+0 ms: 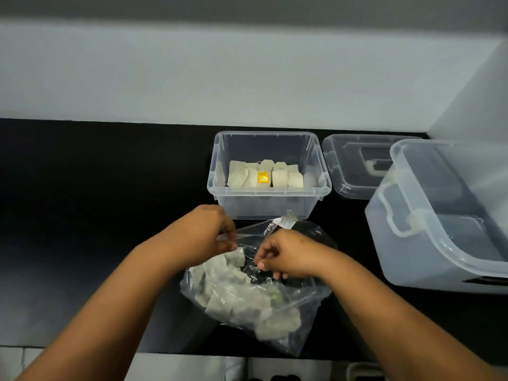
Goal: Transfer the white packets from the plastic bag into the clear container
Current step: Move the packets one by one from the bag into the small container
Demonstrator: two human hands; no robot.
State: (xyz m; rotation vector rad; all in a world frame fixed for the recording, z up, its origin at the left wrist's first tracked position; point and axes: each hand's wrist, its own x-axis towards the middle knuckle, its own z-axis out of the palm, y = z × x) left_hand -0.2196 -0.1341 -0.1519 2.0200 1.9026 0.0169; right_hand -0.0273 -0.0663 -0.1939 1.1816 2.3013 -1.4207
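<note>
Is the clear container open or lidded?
Open: the clear container has no lid on, white packets visible inside; a lid lies beside it.

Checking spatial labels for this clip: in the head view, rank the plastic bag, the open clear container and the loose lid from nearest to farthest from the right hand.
1. Plastic bag: the right hand pinches its film.
2. Open clear container: just beyond the bag, holding white packets.
3. Loose lid: farther back, to the container's right.

Thin, crinkled, glossy clear plastic bag [297, 303], lower centre. Matt, papery white packets [236, 295] inside. Smooth, rigid, translucent clear plastic container [268, 171], upper centre. Similar frosted plastic lid [354, 166] and box [445, 215], right. Matt black tabletop [96, 215].
</note>
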